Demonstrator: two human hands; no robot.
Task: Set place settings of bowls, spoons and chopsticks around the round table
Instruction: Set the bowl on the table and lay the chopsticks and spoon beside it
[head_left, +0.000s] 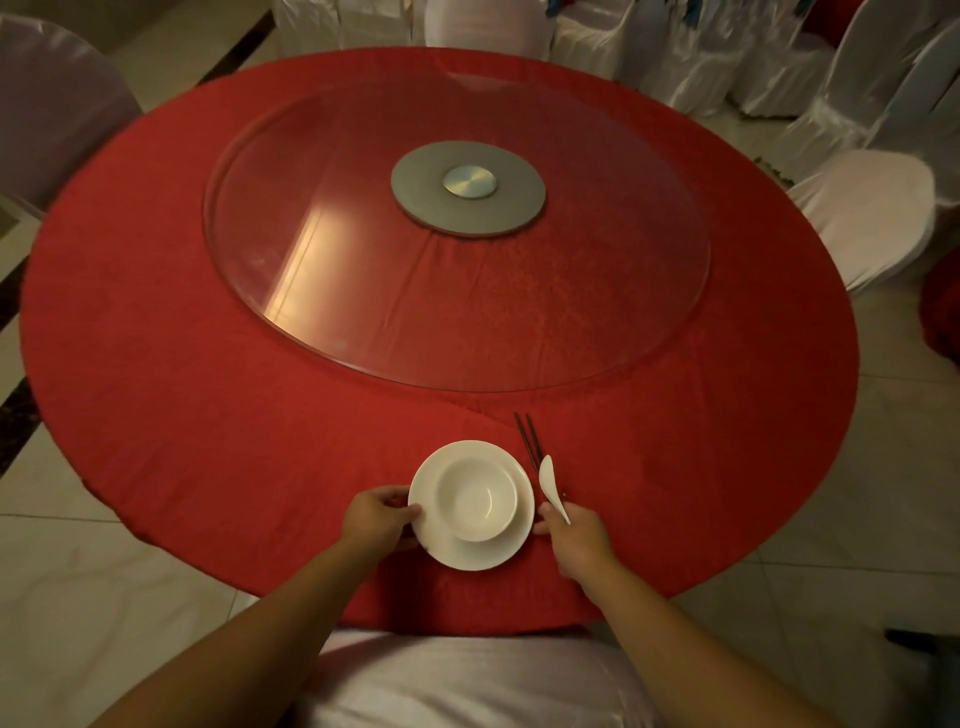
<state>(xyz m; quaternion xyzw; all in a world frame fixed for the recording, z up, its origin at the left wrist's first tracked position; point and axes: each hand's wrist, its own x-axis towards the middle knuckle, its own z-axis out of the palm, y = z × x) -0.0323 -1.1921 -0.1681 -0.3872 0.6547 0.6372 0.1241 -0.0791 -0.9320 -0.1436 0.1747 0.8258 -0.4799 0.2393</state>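
Your left hand (382, 512) grips the left rim of the white plate (470, 551): thumb lies on top of the rim, the other fingers are curled under it. The plate sits on the red tabletop (208, 415), close to the near edge, right in front of you. A white bowl (477, 496) stands upright on the plate, a bit toward the far side, not in the centre; it looks empty.

Your right hand (574, 538) is just beside the plate's right rim. It holds the handle end of the white spoon (551, 488), fingers closed round it. The spoon's scoop end points away from you & a bit to the left. A pair of dark chopsticks (529, 441) lies on the cloth just to the right of the plate, tips pointing toward the table centre. The near ends go under the spoon and toward your right hand; I cannot tell if the hand holds them too or only the spoon.

In the middle of the tabletop there is a big round glass turntable (311, 208) w/ a grey disc (514, 208) and a metal hub (469, 181) under it. Chairs w/ white covers stand around: one (872, 208) at the right side, one (52, 104) at the far left, a row (727, 52) behind the table. One more covered chair (467, 686) is directly below your arms, touching the cloth. Floor (78, 571) is pale tile.
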